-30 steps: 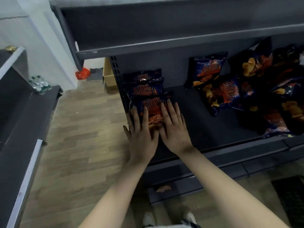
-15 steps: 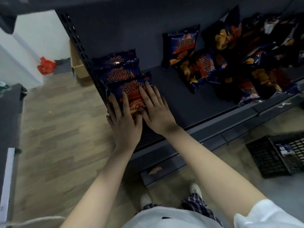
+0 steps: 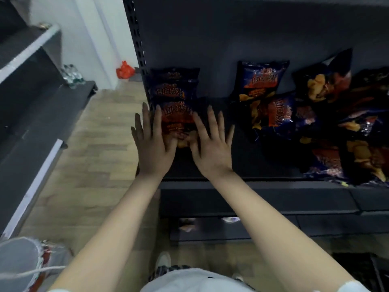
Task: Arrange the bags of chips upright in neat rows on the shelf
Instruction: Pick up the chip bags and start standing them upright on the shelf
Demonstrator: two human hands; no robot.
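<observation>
**Supervisor:** Where were the hands at the time of inspection?

**Inspector:** Both were on the front bag of a row at the left end of the shelf. The left hand lay flat over the bag's left side, fingers straight and spread. The right hand lay likewise at its right edge, fingers fanned, gripping nothing.

**Supervisor:** And the row itself?

**Inspector:** Two more bags stood upright behind the front one, just beside the perforated post. The frame was soft there, so whether the three touched one another could not be told for certain.

**Supervisor:** The remaining stock?

**Inspector:** One upright bag leaned on the back panel, apart from the row. To its right a loose pile of bags lay tumbled at mixed angles, reaching the shelf's front lip.

**Supervisor:** Anything off the shelf?

**Inspector:** A red sack sat on the wooden floor by the wall, and a cluster of bottles stood on the neighbouring unit to the left.
</observation>
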